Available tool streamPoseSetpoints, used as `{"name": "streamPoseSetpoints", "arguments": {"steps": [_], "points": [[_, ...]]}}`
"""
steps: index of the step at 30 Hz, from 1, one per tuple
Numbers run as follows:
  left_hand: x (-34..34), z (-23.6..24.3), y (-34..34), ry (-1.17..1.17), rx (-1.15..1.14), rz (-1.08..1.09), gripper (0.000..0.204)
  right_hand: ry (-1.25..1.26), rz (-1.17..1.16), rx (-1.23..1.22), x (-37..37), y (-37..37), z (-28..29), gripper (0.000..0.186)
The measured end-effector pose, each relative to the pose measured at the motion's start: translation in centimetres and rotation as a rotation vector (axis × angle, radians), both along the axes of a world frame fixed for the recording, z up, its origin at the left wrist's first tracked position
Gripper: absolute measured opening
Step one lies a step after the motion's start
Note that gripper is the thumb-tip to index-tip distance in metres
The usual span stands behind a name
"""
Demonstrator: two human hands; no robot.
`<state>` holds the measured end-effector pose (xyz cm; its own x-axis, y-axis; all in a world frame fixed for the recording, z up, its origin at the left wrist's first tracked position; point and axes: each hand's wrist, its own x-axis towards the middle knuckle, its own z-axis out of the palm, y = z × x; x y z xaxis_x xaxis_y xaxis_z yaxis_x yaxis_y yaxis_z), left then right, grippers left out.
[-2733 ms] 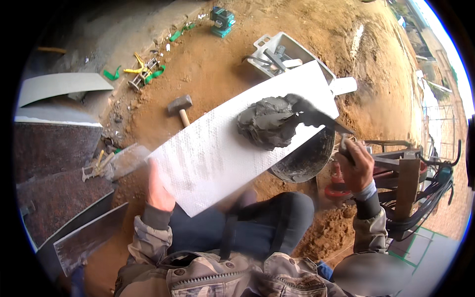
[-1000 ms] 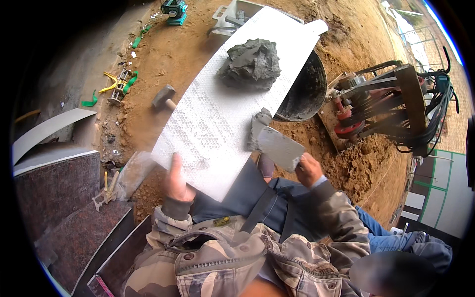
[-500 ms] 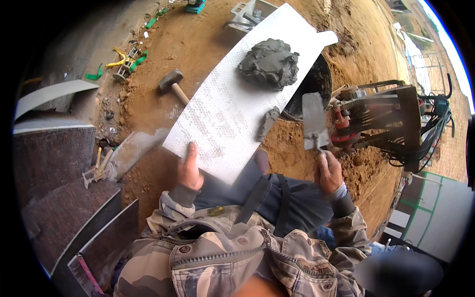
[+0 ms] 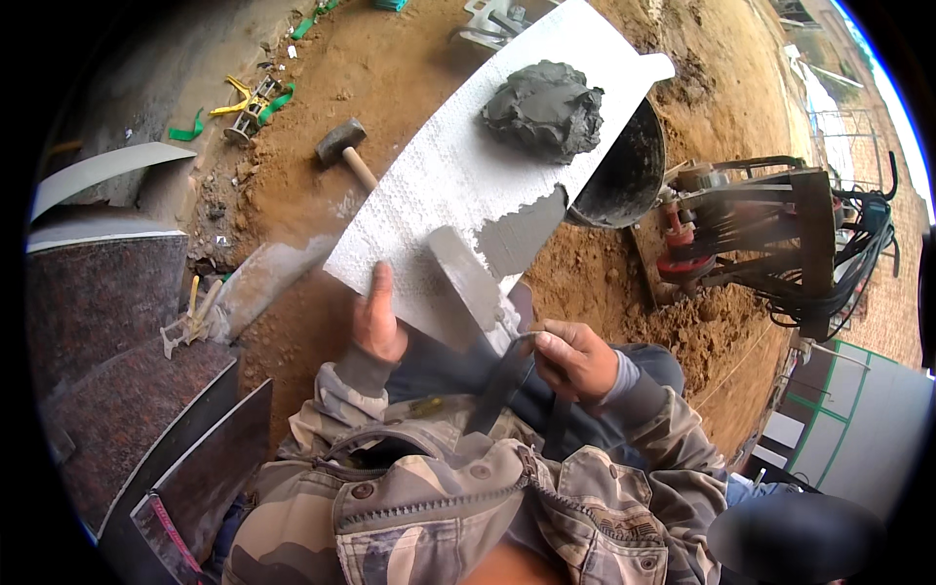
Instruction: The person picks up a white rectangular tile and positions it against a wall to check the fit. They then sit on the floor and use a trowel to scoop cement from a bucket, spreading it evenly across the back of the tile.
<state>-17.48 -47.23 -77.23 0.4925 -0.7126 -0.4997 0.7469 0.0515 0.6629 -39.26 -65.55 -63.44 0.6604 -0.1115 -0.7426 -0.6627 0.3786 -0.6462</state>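
A long white panel (image 4: 419, 195) with a dimpled face lies tilted across in front of me. My left hand (image 4: 378, 322) grips its near left edge, thumb on top and the other fingers hidden beneath. In my right hand (image 4: 577, 361) is a trowel (image 4: 462, 277), held by its handle, with its grey blade over the panel's near part. A thick lump of grey mortar (image 4: 544, 112) sits on the far half of the panel. Between lump and blade, a thin layer of mortar (image 4: 526, 232) covers the right edge. A black bucket (image 4: 629, 171) stands partly under that edge.
A mallet (image 4: 341, 143) with a wooden handle lies on the dirt beyond the panel. Dark stone slabs (image 4: 107, 292) stand at left. At right is a machine (image 4: 760, 229) with red parts and black cables. A grey tool tray (image 4: 495, 21) sits at the far end.
The trowel has swung left from beside the panel to over its near part. The small mortar piece at the right edge is now a wider, flat layer. My left hand keeps its hold.
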Motion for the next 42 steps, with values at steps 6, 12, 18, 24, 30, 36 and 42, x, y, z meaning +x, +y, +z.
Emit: {"name": "streamPoseSetpoints", "arguments": {"steps": [6, 12, 18, 24, 30, 36, 42], "points": [[-0.7, 0.4, -0.7, -0.001, 0.023, 0.149, 0.054, -0.189, 0.166, -0.645, 1.7, -4.9, 5.5, 0.024], [-0.9, 0.4, -1.1, -0.105, -0.151, 0.189, 0.051, -0.185, 0.244, -1.566, 1.7, -13.7, 6.8, 0.018], [-0.7, 0.3, -1.2, -0.186, -0.117, 0.152, 0.049, 0.233, 0.544, -1.706, 5.5, -21.5, 1.4, 0.033], [-0.8, -0.1, -1.3, -0.255, -0.091, 0.188, 0.056, 0.282, 0.633, -1.82, 9.0, -29.3, -0.2, 0.034], [-0.9, 0.0, -1.4, -0.234, -0.091, 0.179, 0.058, 0.267, 0.566, -1.837, 11.3, -36.0, -1.7, 0.038], [-1.0, 0.0, -1.5, -0.295, -0.055, 0.175, 0.057, 0.002, 0.764, -1.155, 9.6, -32.5, -0.7, 0.045], [-1.0, 0.5, -1.3, -0.476, 0.03, 0.127, 0.052, 0.164, 1.003, -1.698, 9.6, -31.8, 1.1, 0.032]]}}
